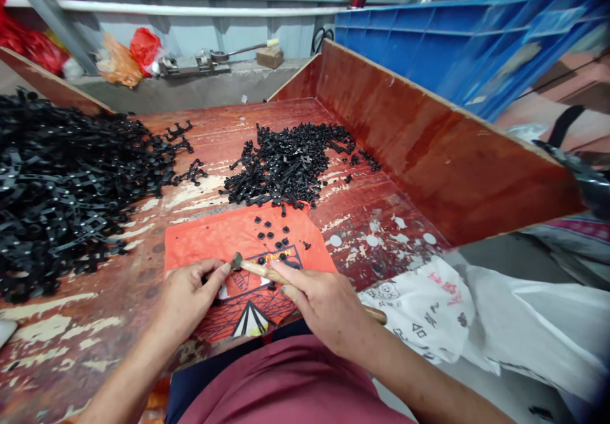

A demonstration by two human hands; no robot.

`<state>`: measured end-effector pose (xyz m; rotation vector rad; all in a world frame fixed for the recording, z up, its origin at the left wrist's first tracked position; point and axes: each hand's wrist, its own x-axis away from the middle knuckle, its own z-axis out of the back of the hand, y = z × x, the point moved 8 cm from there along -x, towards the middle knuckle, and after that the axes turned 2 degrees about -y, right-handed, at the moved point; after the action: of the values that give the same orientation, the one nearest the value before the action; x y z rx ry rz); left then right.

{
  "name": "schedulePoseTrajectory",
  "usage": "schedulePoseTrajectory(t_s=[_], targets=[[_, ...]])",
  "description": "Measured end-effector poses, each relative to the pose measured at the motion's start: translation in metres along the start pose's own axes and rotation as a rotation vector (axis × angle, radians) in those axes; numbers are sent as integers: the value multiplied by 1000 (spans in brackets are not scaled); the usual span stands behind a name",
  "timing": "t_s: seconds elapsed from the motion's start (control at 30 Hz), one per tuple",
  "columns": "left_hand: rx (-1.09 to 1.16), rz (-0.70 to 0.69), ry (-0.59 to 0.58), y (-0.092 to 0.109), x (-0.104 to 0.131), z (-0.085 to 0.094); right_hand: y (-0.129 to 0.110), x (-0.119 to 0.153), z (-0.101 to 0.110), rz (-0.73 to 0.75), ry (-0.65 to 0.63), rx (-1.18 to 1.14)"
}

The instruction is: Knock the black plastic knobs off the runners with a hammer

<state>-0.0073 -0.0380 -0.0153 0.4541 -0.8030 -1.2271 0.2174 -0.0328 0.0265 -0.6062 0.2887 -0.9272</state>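
Note:
My right hand [328,306] is wrapped round the wooden handle of a small hammer [260,269], whose dark head points left towards my left hand. My left hand [188,294] is closed in a pinch over the left part of an orange cloth [195,243]; a dark piece shows in part between its fingers, too hidden to name. The hammer head is close to the left fingertips. Several small black round pieces [270,235] lie scattered on the cloth, beyond and beside the hammer handle.
A large heap of black linked parts [61,182] covers the left side. Behind the cloth lies a smaller black pile [286,163]. A wooden board [405,131] walls the right, with a blue crate [405,49] behind it and a white printed bag [429,309] nearer.

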Motion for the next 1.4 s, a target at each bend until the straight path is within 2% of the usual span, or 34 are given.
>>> schedulePoseTrajectory(t_s=[0.13,0.3,0.47,0.53,0.7,0.83,1.0,1.17,1.3,1.4], targets=[[-103,-69,-28,9,1,1,2,0,-2,3,-15,23],[-187,-34,-46,7,-3,-2,2,-3,7,-9,-40,-3],[-155,-18,-52,6,-5,-3,-9,-1,31,64,88,-54],[-150,-35,-41,7,-4,-3,-12,0,28,85,106,-4],[-215,-110,18,13,-1,0,-6,-2,2,18,-36,201],[-236,-111,10,13,-1,-2,-13,-1,14,65,62,79],[-233,-145,39,15,-1,0,-10,-5,6,-12,-66,231],[-238,-148,36,16,-1,-1,-15,-9,14,14,12,156],[-224,-135,24,14,-1,-2,-9,-11,9,-29,-53,228],[-68,-70,8,9,-1,3,-5,-9,25,-29,9,63]])
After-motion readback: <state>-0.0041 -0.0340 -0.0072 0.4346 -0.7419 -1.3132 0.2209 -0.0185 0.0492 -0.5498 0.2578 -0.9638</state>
